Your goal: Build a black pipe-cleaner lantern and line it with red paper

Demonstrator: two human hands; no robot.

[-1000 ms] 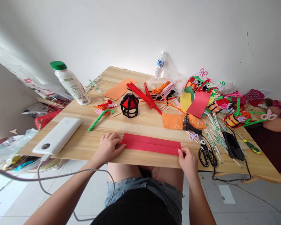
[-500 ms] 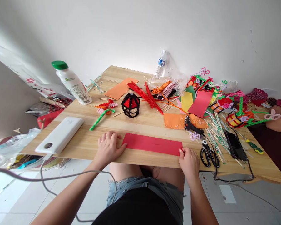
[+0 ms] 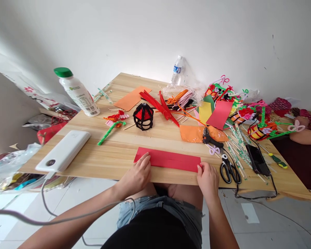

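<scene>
Right grip pinches red paper near table edge.

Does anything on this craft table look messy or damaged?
Yes. The orange paper sheet under the black glue gun is blotched with pale, shiny specks, unlike the smooth red paper strip. Nearby, thin sticks, some in green-and-white wrappers, lie strewn at many angles. No liquid spill shows.

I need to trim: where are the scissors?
In the head view, the scissors lie right of centre on the table, between the right hand and the phone.
</scene>
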